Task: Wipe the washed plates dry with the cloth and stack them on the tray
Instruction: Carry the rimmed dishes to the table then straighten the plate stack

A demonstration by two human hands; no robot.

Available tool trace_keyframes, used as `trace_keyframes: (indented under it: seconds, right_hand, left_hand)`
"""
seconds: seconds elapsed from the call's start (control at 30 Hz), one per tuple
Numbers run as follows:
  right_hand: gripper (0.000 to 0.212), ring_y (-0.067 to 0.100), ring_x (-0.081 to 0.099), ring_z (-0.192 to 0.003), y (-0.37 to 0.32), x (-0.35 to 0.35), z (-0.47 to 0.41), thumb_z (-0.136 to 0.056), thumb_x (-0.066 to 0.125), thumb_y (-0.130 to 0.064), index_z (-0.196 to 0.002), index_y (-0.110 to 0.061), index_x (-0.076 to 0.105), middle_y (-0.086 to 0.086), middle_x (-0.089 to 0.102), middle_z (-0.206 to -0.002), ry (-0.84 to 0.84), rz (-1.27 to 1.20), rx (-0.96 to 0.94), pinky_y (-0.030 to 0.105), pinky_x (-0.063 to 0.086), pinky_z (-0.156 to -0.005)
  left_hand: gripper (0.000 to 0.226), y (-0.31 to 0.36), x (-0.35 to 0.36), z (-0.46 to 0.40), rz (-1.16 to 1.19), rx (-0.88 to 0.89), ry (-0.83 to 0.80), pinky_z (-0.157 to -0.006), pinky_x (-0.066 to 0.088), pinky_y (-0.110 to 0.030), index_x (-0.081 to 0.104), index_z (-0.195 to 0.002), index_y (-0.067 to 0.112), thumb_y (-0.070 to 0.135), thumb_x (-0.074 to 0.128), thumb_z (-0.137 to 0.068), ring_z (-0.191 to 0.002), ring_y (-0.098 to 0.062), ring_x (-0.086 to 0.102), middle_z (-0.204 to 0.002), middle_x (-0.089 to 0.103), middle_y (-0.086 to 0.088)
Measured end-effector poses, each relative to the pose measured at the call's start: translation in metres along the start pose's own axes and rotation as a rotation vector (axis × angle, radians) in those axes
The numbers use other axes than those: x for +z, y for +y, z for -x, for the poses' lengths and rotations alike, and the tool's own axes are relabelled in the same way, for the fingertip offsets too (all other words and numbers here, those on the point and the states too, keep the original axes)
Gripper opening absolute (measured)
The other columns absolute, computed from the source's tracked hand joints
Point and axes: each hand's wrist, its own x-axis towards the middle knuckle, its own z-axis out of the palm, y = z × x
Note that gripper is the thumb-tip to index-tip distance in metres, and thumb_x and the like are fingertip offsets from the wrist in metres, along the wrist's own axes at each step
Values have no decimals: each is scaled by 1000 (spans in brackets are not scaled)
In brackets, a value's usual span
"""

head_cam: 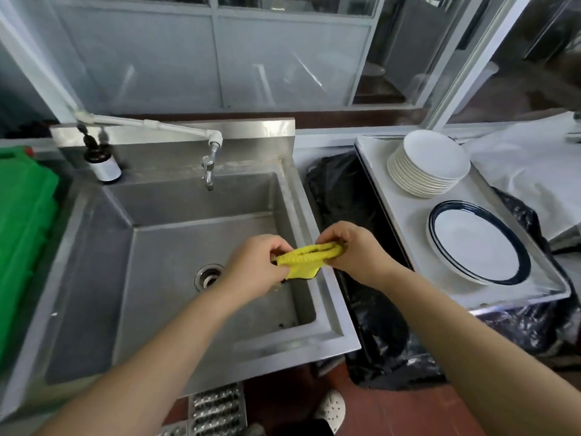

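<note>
Occupying the centre and left of the view, a stainless steel sink (176, 234) has a deep basin and a round drain (208, 277) in its floor. Left of it, a green plastic crate (22, 240) sits at the frame edge. Right of the sink, a black bin bag (339, 196) fills the gap before a white tray (405, 221) on the right side. Tray carries two groups: a stack of plain white plates (431, 163) at its far end, and blue-rimmed plates (478, 242) at its near end, the two groups just apart. A white tap (211, 152) reaches over the basin from the far left; a dark soap bottle (102, 158) stands on the far-left rim.

Both forearms extend from the near edge over the basin's right side. Left hand (251, 265) grip: fingers curled round one end of the yellow cloth (306, 258). Right hand (352, 247) grip: fingers pinching the other end. Cloth is bunched into a roll between the two hands, above the sink's right rim, well apart from the tray.
</note>
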Motion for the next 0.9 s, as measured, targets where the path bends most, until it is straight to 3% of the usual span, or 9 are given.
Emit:
trace_keyframes:
  seconds: [0.13, 0.27, 0.33, 0.43, 0.57, 0.63, 0.73, 0.83, 0.9]
  right_hand:
    - [23, 22, 58, -78, 50, 35, 52, -64, 77, 6, -80, -7, 68, 3, 58, -84, 50, 235, -49, 29, 46, -68]
    - [24, 24, 51, -101, 98, 76, 109, -74, 65, -14, -97, -19, 67, 0, 59, -102, -232, 506, 117, 28, 34, -78]
    - [28, 23, 48, -104, 106, 85, 129, -74, 55, -28, -99, -20, 66, -1, 58, -104, -302, 490, 191, 28, 29, -78]
    - [32, 28, 49, -104, 111, 89, 144, -76, 50, -13, -102, -18, 68, 3, 59, -108, -251, 493, 177, 28, 31, -79]
    - [56, 26, 47, -114, 109, 84, 156, -74, 45, 13, -116, -16, 67, 3, 56, -125, -281, 416, 163, 33, 40, -91]
    - [56, 25, 49, -114, 105, 77, 159, -74, 44, 14, -116, -13, 68, 3, 59, -124, -222, 355, 174, 31, 40, -95]
    - [47, 22, 52, -109, 99, 56, 165, -76, 49, 13, -110, -11, 71, 3, 65, -114, 11, 258, 269, 26, 42, -90]
    - [40, 13, 51, -101, 100, 19, 174, -79, 55, 9, -107, -14, 72, -3, 64, -109, 140, 230, 358, 17, 37, -82]
    - [38, 11, 53, -94, 105, -10, 180, -80, 56, 8, -105, -16, 71, -6, 62, -105, 222, 192, 404, 20, 39, -79]
  left_hand:
    - [22, -33, 61, 24, -215, 88, -46, -71, 41, -26, 71, -87, 30, 19, 70, -68, -93, -13, 50, -83, 61, 15]
    - [30, -65, 129, 60, -408, 62, -317, -86, 34, -25, 65, -113, 32, 30, 64, -83, -115, -15, 47, -115, 59, 8]
    - [36, -75, 144, 75, -444, 76, -383, -89, 28, -22, 61, -119, 35, 32, 62, -83, -118, -14, 43, -119, 54, 8]
    - [40, -84, 146, 81, -412, 134, -401, -84, 24, -18, 62, -120, 35, 34, 65, -80, -113, -12, 40, -114, 52, 8]
    - [35, -92, 139, 82, -336, 107, -489, -86, 34, -17, 65, -116, 32, 35, 64, -81, -109, -7, 40, -111, 53, 11]
    - [28, -90, 135, 78, -294, 70, -496, -84, 38, -17, 69, -109, 29, 32, 65, -82, -104, -6, 49, -108, 58, 12]
    - [18, -73, 127, 59, -196, -53, -385, -79, 48, -26, 70, -100, 27, 24, 65, -83, -81, -4, 57, -97, 59, 14]
    - [16, -44, 126, 31, -134, -63, -268, -80, 50, -30, 71, -99, 26, 19, 64, -86, -83, -9, 60, -94, 60, 13]
    - [17, -16, 131, 15, -72, -17, -217, -77, 51, -29, 71, -99, 28, 20, 62, -88, -84, -6, 61, -93, 62, 16]
